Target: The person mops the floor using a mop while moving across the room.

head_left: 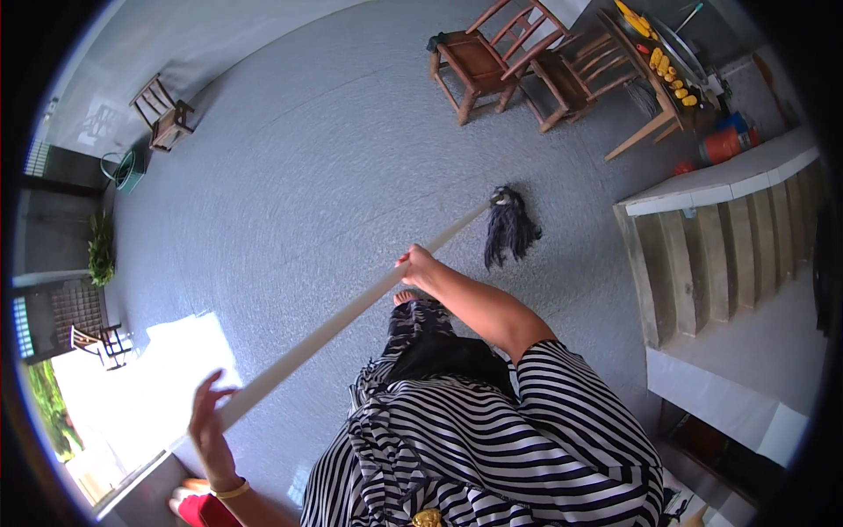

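A mop with a long pale handle (316,342) slants across the view from lower left to upper right. Its dark stringy head (512,227) lies on the grey floor, ahead and to the right. My right hand (417,267) is closed round the handle about midway, above my bare foot (405,297). Near the handle's upper end, my left hand (211,430) has its fingers stretched out and apart. Its palm side is against or right beside the handle; contact cannot be made out. A yellow band circles the left wrist.
Wooden chairs (474,63) stand beside a table bearing yellow corn cobs (665,68). A red bucket (722,146) sits behind a tiled ledge (720,188). Leftward are a small chair (163,114), green basket (128,171), plant (101,248) and sunlit doorway. Someone's red garment (213,511) shows lower left.
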### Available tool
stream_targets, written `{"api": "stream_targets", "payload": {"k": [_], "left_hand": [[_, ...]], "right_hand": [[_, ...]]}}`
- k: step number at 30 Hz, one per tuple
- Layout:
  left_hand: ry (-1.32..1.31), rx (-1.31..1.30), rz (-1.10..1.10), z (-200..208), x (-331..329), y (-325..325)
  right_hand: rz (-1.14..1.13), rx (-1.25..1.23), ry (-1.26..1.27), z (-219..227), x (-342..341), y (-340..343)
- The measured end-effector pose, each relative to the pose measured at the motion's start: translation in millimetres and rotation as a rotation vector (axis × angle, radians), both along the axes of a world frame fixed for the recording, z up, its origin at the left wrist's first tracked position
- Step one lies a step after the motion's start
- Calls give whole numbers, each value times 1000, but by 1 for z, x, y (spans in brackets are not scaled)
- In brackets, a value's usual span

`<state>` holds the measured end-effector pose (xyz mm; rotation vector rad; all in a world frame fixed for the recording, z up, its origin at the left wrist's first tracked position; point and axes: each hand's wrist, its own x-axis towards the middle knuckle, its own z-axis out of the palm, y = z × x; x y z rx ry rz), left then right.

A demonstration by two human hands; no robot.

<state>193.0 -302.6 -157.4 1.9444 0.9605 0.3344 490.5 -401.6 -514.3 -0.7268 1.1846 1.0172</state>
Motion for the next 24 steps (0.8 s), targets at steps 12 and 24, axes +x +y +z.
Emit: {"api": "stream_targets", "payload": {"k": [12, 24], "left_hand": [[351, -660, -640, -142, 192, -57], [-141, -2318, 23, -220, 379, -194]], "right_hand": [[-62, -43, -362, 48, 70, -78], [613, -675, -700, 98, 205, -157]]}}
